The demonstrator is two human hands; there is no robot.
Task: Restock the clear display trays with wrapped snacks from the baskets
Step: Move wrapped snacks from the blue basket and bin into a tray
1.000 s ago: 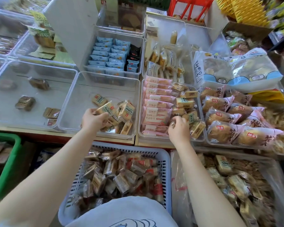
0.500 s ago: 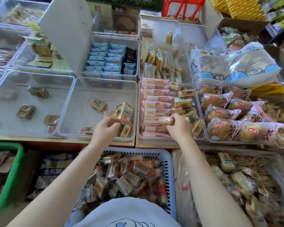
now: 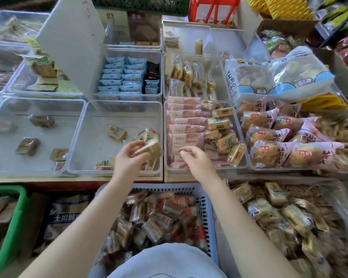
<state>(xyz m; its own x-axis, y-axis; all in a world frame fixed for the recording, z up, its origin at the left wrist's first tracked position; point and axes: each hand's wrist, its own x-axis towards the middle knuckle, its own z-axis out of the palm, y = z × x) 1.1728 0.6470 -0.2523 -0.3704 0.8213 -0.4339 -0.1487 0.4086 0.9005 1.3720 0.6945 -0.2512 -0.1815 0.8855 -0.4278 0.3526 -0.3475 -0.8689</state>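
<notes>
Left hand [image 3: 129, 159] pinches a tan wrapped snack [image 3: 149, 146] over the near middle tray [image 3: 117, 115], seemingly about to drop it in; right hand [image 3: 197, 161], loosely curled, looks empty.

Two hands [image 3: 129, 163], one blue basket [image 3: 206, 199], one green crate [image 3: 14, 213].

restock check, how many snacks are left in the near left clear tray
4 snacks: one at the back of the tray, one mid-left, two near its front right corner. A faint shape far left may be another.
</notes>
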